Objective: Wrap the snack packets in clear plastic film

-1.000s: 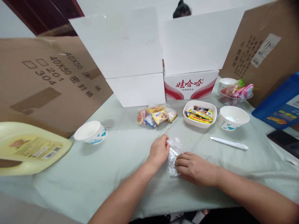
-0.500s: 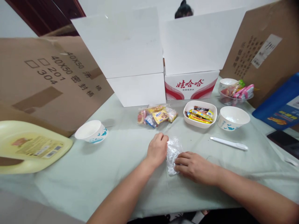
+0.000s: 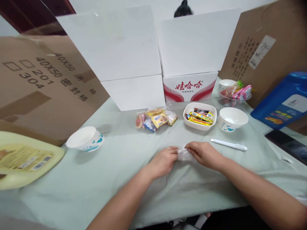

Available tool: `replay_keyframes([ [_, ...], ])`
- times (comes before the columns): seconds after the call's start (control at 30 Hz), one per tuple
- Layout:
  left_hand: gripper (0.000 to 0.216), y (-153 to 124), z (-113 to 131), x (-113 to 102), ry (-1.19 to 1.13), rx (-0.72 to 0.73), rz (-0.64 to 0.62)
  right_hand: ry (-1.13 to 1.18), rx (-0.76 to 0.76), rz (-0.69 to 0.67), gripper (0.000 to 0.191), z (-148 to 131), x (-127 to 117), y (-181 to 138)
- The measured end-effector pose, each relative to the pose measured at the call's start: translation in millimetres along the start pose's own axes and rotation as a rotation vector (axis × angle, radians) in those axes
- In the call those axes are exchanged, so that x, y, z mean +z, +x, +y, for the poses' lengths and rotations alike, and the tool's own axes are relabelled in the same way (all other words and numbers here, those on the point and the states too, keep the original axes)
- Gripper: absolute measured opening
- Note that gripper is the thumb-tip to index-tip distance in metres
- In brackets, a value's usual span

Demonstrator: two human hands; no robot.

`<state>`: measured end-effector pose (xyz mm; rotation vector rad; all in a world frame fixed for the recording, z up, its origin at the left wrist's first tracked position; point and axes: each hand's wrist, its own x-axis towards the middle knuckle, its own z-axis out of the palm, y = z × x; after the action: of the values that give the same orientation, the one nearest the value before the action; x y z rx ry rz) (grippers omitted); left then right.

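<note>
On the pale green cloth, a piece of crinkled clear plastic (image 3: 185, 155) lies between my two hands; I cannot tell whether it is a bag or bubble wrap. My left hand (image 3: 164, 162) has its fingers pressed together at the plastic's left edge. At its upper right edge, the fingertips of my right hand (image 3: 204, 154) pinch the plastic. Beyond the hands lies a pile of wrapped snacks (image 3: 155, 119). A white square bowl (image 3: 199, 126) holds several snack bars (image 3: 200, 117). Just right of my right hand is a white utility knife (image 3: 229, 144).
White paper bowls (image 3: 92, 145) (image 3: 229, 124) stand at left and right. A clear dish of pink-wrapped sweets (image 3: 242, 93) sits farther back. Boxes (image 3: 136, 92) wall the far side. A yellow jug (image 3: 28, 164), a blue bottle (image 3: 283, 99) and a phone (image 3: 287, 143) flank the table.
My right hand has moved from the plastic's lower right to its upper edge. My left hand has shifted slightly lower. The plastic now looks smaller and more bunched, and the view has shifted.
</note>
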<state>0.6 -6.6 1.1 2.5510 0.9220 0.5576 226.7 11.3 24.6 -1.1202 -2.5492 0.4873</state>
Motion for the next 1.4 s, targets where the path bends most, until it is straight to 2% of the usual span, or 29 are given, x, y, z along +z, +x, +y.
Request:
replay_keyframes([
  [0.17, 0.037, -1, -4, -3, 0.01, 0.026, 0.027, -0.199, 0.179, -0.039, 0.026, 6, 21, 17],
  [0.27, 0.031, -2, -1, -3, 0.11, -0.059, 0.193, -0.301, 0.194, -0.04, 0.025, 2, 29, 18],
  [0.33, 0.031, -2, 4, -1, 0.168, -0.034, 0.266, -0.333, 0.188, -0.038, 0.025, 0, 32, 17],
  [0.43, 0.03, 0, 8, 1, 0.177, 0.068, 0.179, -0.352, 0.196, -0.029, 0.024, 3, 29, 16],
  [0.57, 0.025, 2, 4, 2, 0.125, 0.028, 0.059, -0.391, 0.246, 0.093, 0.018, 19, 12, 14],
  [0.67, 0.024, 2, 0, 0, 0.102, 0.035, 0.056, -0.303, 0.1, 0.223, 0.02, 24, 5, 7],
  [0.73, 0.021, 2, -2, -1, 0.102, 0.042, 0.061, -0.191, -0.098, 0.199, 0.021, 20, 10, 3],
  [0.8, 0.015, 1, -3, -1, 0.109, 0.032, 0.07, -0.135, -0.222, 0.123, 0.021, 13, 21, 2],
  [0.9, 0.006, 0, -5, 0, 0.129, 0.006, 0.092, -0.157, -0.245, 0.061, 0.019, 4, 36, 5],
  [1.0, 0.007, -1, -9, 3, 0.157, -0.01, 0.129, -0.182, -0.234, 0.007, 0.02, 4, 37, 9],
  [1.1, 0.011, -2, -14, 4, 0.16, -0.039, 0.185, -0.221, -0.147, 0.015, 0.026, 14, 14, 7],
  [1.17, 0.009, -2, -16, 5, 0.139, -0.042, 0.207, -0.278, -0.019, 0.164, 0.032, 27, -16, 5],
  [1.23, 0.004, -2, -18, 6, 0.122, -0.038, 0.203, -0.372, 0.141, 0.387, 0.034, 44, -54, 2],
  [1.27, 0.003, -1, -18, 6, 0.12, -0.04, 0.198, -0.435, 0.252, 0.476, 0.033, 54, -72, 2],
  [1.3, 0.003, -1, -17, 7, 0.121, -0.045, 0.193, -0.506, 0.376, 0.507, 0.033, 63, -89, 3],
  [1.33, 0.004, 0, -17, 8, 0.123, -0.053, 0.19, -0.568, 0.521, 0.476, 0.034, 72, -103, 4],
  [1.4, 0.005, 2, -16, 8, 0.119, -0.064, 0.189, -0.594, 0.747, 0.215, 0.035, 90, -121, 10],
])
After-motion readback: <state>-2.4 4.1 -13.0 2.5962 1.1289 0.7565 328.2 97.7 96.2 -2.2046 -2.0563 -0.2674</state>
